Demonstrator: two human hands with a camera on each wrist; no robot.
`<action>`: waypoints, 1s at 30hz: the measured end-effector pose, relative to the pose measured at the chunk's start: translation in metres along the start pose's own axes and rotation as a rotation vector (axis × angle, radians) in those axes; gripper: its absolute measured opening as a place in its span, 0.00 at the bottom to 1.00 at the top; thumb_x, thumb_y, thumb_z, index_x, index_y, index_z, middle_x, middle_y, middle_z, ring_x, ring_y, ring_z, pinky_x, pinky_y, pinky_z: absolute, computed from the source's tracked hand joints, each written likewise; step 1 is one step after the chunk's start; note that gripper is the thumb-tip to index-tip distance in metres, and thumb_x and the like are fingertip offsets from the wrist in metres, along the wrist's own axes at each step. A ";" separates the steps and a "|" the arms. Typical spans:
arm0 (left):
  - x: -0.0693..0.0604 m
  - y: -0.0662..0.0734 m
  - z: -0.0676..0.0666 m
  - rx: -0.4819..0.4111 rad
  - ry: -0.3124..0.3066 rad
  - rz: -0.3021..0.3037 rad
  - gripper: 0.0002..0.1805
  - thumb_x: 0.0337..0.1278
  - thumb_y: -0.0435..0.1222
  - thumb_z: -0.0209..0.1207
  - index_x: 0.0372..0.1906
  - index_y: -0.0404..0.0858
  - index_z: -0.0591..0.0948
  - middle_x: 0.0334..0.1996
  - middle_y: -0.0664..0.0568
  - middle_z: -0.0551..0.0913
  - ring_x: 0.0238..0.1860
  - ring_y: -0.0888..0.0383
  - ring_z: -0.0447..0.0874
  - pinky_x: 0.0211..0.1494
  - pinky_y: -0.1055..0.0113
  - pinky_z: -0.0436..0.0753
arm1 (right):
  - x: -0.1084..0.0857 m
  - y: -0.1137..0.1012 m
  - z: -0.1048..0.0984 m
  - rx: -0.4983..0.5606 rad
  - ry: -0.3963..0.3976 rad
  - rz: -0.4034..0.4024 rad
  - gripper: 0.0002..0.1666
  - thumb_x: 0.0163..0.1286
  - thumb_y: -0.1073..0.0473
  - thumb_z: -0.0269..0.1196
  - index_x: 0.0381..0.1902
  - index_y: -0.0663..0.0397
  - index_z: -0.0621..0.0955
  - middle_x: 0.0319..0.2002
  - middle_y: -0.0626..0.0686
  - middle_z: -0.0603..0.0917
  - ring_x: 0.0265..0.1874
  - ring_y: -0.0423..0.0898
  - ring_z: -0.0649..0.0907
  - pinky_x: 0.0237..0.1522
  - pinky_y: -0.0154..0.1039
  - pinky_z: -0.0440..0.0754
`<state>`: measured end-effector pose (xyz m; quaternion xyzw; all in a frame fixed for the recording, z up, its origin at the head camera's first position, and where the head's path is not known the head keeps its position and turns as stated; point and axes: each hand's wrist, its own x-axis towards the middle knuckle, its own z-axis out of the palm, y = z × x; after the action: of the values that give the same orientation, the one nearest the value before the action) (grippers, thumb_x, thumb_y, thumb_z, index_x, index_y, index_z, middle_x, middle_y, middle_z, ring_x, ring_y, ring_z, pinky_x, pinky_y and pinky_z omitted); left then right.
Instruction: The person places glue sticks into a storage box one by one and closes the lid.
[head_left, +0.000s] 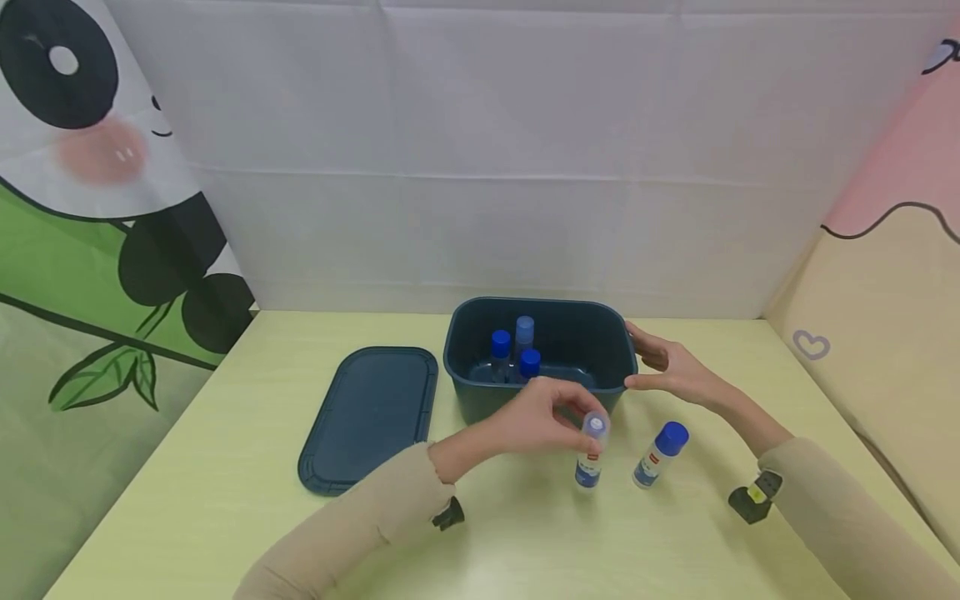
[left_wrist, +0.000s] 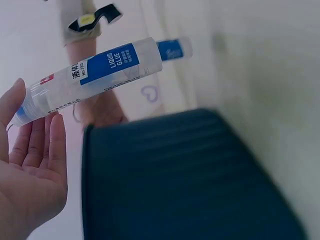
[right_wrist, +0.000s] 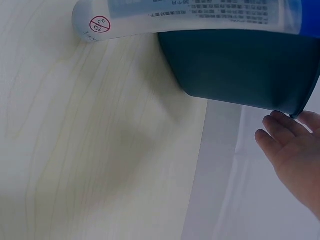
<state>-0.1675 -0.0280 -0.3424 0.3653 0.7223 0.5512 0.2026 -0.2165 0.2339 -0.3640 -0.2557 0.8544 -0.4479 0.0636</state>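
Observation:
My left hand (head_left: 542, 419) pinches a clear liquid glue bottle (head_left: 588, 468) near its top, in front of a dark teal bin (head_left: 480, 402). The left wrist view shows that bottle (left_wrist: 100, 75) tilted, its blue label reading "LIQUID GLUE". At the bin's right end, my right hand (head_left: 678, 371) touches the rim, fingers at the back and thumb toward the front. Another glue bottle (head_left: 660, 454) with a blue cap stands on the table to the right of the held one. Inside the bin stand three bottles (head_left: 500, 354), two with dark blue caps and one with a paler top.
A flat dark teal lid (head_left: 371, 417) lies on the pale wooden table (head_left: 525, 542) left of the bin. Behind the table hangs a white cloth (head_left: 480, 167). Printed cloths with cartoon figures flank both sides.

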 end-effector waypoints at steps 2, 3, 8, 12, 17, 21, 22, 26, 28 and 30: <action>0.001 0.008 -0.010 -0.004 0.029 0.024 0.15 0.42 0.30 0.67 0.40 0.35 0.81 0.36 0.51 0.82 0.38 0.63 0.80 0.41 0.68 0.81 | 0.000 0.000 0.000 -0.001 0.000 0.008 0.48 0.60 0.60 0.61 0.70 0.61 0.47 0.68 0.67 0.52 0.63 0.67 0.58 0.60 0.60 0.58; 0.002 0.012 -0.015 0.004 0.045 0.042 0.15 0.42 0.30 0.67 0.40 0.35 0.80 0.36 0.51 0.82 0.38 0.63 0.80 0.41 0.68 0.81 | 0.000 0.000 0.000 -0.004 -0.001 0.011 0.48 0.60 0.60 0.62 0.70 0.61 0.47 0.67 0.67 0.52 0.63 0.67 0.59 0.59 0.60 0.58; 0.009 0.031 -0.036 0.015 0.120 0.141 0.15 0.42 0.28 0.67 0.41 0.32 0.80 0.35 0.46 0.81 0.36 0.58 0.81 0.40 0.64 0.82 | 0.000 0.000 -0.001 0.004 -0.002 0.015 0.49 0.60 0.60 0.62 0.70 0.60 0.47 0.67 0.67 0.53 0.63 0.66 0.59 0.60 0.59 0.59; 0.016 0.045 -0.049 0.040 0.181 0.218 0.15 0.43 0.28 0.66 0.41 0.32 0.80 0.33 0.46 0.81 0.35 0.54 0.80 0.39 0.63 0.82 | 0.000 0.001 -0.001 0.018 -0.001 0.023 0.48 0.60 0.60 0.62 0.70 0.60 0.47 0.67 0.67 0.53 0.63 0.66 0.59 0.60 0.59 0.58; 0.026 0.057 -0.063 0.074 0.258 0.236 0.14 0.46 0.31 0.65 0.42 0.33 0.80 0.33 0.48 0.81 0.36 0.55 0.79 0.40 0.64 0.80 | 0.001 0.002 -0.001 0.022 -0.004 0.026 0.48 0.60 0.60 0.61 0.70 0.59 0.47 0.67 0.67 0.54 0.63 0.66 0.59 0.60 0.59 0.58; 0.035 0.057 -0.072 0.112 0.303 0.217 0.15 0.47 0.33 0.65 0.42 0.35 0.80 0.34 0.49 0.81 0.37 0.57 0.78 0.42 0.65 0.78 | 0.001 0.000 -0.001 0.011 -0.009 0.029 0.48 0.61 0.59 0.62 0.70 0.58 0.47 0.67 0.67 0.54 0.63 0.67 0.58 0.60 0.59 0.58; 0.038 0.056 -0.074 0.118 0.316 0.208 0.15 0.47 0.34 0.65 0.42 0.35 0.80 0.34 0.49 0.81 0.37 0.57 0.78 0.42 0.65 0.78 | 0.001 0.000 -0.001 0.009 -0.009 0.029 0.48 0.61 0.59 0.62 0.70 0.59 0.47 0.67 0.67 0.53 0.63 0.67 0.58 0.60 0.59 0.58; 0.046 0.045 -0.081 0.104 0.364 0.181 0.16 0.46 0.34 0.66 0.43 0.34 0.79 0.34 0.48 0.81 0.38 0.55 0.78 0.43 0.65 0.77 | 0.001 0.000 -0.002 0.013 -0.006 0.029 0.48 0.61 0.61 0.62 0.70 0.60 0.47 0.67 0.67 0.53 0.63 0.66 0.58 0.60 0.58 0.58; 0.050 0.038 -0.084 0.091 0.385 0.166 0.16 0.46 0.33 0.66 0.43 0.34 0.79 0.34 0.47 0.81 0.38 0.54 0.79 0.43 0.65 0.78 | 0.001 0.000 -0.003 0.013 -0.005 0.026 0.48 0.60 0.62 0.62 0.70 0.61 0.47 0.67 0.67 0.53 0.63 0.66 0.58 0.60 0.58 0.58; 0.054 0.029 -0.086 0.090 0.395 0.151 0.16 0.45 0.34 0.66 0.42 0.34 0.79 0.34 0.47 0.81 0.37 0.54 0.79 0.43 0.65 0.78 | 0.001 0.000 -0.003 0.012 -0.002 0.020 0.48 0.60 0.62 0.62 0.70 0.61 0.47 0.67 0.67 0.53 0.63 0.66 0.59 0.60 0.58 0.58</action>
<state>-0.2536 -0.0390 -0.2822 0.3118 0.7424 0.5930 -0.0013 -0.2180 0.2356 -0.3619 -0.2471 0.8541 -0.4522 0.0706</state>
